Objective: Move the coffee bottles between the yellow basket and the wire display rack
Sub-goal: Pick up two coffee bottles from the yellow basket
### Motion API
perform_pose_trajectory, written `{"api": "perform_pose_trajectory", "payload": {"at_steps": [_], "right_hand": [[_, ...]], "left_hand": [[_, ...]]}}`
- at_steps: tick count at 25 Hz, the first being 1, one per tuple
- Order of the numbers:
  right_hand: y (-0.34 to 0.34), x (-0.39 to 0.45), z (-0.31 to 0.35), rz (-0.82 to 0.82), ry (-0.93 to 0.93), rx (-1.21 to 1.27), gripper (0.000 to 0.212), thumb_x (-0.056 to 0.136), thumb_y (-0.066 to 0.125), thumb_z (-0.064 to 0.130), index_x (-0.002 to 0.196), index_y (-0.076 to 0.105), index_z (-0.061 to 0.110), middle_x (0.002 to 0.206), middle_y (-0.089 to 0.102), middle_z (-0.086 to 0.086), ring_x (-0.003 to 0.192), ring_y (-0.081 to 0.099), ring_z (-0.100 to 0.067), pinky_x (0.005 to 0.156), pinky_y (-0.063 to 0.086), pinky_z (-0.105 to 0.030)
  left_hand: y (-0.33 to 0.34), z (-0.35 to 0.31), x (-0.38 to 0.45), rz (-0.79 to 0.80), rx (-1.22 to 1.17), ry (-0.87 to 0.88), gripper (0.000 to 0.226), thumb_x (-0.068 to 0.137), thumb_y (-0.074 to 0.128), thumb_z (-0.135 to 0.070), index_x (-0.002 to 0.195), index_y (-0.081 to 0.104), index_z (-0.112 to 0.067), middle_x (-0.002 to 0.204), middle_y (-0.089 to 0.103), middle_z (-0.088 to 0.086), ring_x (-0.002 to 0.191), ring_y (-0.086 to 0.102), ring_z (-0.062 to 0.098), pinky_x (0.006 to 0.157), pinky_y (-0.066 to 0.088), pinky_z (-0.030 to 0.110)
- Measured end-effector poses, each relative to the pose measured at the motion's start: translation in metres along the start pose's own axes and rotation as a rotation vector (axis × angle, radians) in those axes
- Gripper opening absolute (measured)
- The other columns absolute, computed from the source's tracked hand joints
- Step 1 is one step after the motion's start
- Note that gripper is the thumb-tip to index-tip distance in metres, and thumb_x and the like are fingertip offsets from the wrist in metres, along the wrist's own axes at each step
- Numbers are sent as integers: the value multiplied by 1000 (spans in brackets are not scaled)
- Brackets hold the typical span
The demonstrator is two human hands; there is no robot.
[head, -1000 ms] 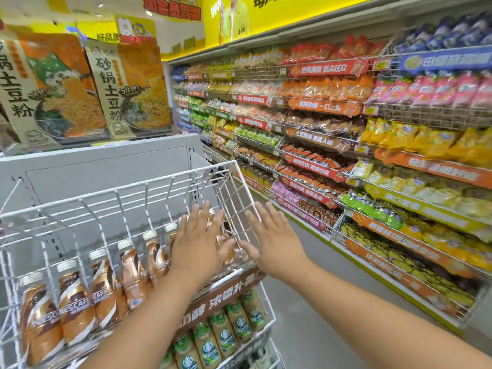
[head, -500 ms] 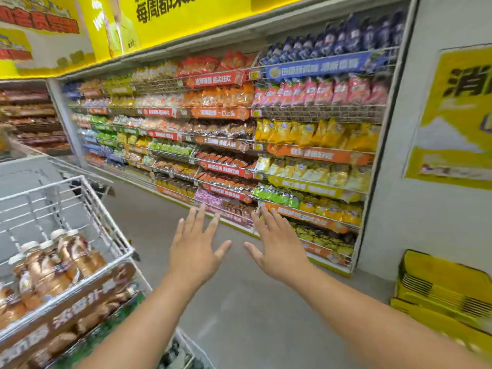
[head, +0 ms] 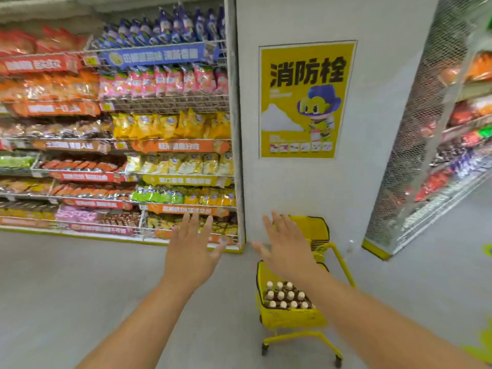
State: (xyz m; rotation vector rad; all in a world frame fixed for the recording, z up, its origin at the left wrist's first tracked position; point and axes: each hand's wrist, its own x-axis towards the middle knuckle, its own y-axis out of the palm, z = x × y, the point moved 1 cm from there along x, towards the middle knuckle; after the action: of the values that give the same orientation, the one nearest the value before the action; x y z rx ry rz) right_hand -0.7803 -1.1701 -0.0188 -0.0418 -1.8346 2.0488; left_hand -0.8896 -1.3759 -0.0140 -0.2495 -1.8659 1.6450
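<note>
A yellow basket (head: 290, 316) rides on a small wheeled yellow trolley on the floor at lower centre-right. Inside it stand several coffee bottles (head: 286, 295) with white caps, packed in rows. My right hand (head: 286, 245) hovers above and just behind the basket, fingers spread, holding nothing. My left hand (head: 193, 245) is raised to the left of the basket over the floor, also spread and empty. The wire display rack is out of view.
A second yellow basket (head: 315, 230) stands behind the first against a grey pillar (head: 372, 129) bearing a yellow poster (head: 306, 99). Snack shelves (head: 119, 134) fill the left. A mesh-sided shelf unit (head: 426, 145) stands on the right. Grey floor (head: 80, 288) spreads in front.
The view has swung right, away from the wire display rack with its bottles, which has left the frame. The yellow basket of bottles has come into view under my right hand. Both hands stay empty.
</note>
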Motion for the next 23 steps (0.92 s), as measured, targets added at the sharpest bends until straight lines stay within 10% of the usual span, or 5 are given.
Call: {"api": "perform_pose_trajectory", "payload": {"at_steps": [3, 16, 23], "right_hand": [[8, -6, -70, -40, 134, 5, 97, 86, 10, 73, 161, 31, 15, 168, 24, -14, 155, 22, -38, 123, 27, -55], [67, 101, -249, 48, 308, -3, 108, 79, -9, 87, 165, 9, 23, 173, 3, -4, 159, 4, -27, 127, 16, -47], [93, 176, -307, 110, 324, 4, 99, 84, 4, 78, 165, 7, 21, 173, 3, -7, 160, 0, -27, 127, 16, -47]], "left_hand": [[20, -57, 34, 34, -24, 108, 82, 92, 24, -71, 156, 39, -22, 163, 31, 16, 152, 26, 36, 117, 29, 55], [168, -197, 217, 141, -213, 323, 81, 96, 31, -70, 161, 21, -23, 170, 10, 11, 156, 9, 32, 124, 20, 51], [239, -240, 302, 226, -241, 342, 96, 82, 7, -76, 161, 20, -24, 170, 12, 10, 156, 10, 30, 124, 19, 50]]}}
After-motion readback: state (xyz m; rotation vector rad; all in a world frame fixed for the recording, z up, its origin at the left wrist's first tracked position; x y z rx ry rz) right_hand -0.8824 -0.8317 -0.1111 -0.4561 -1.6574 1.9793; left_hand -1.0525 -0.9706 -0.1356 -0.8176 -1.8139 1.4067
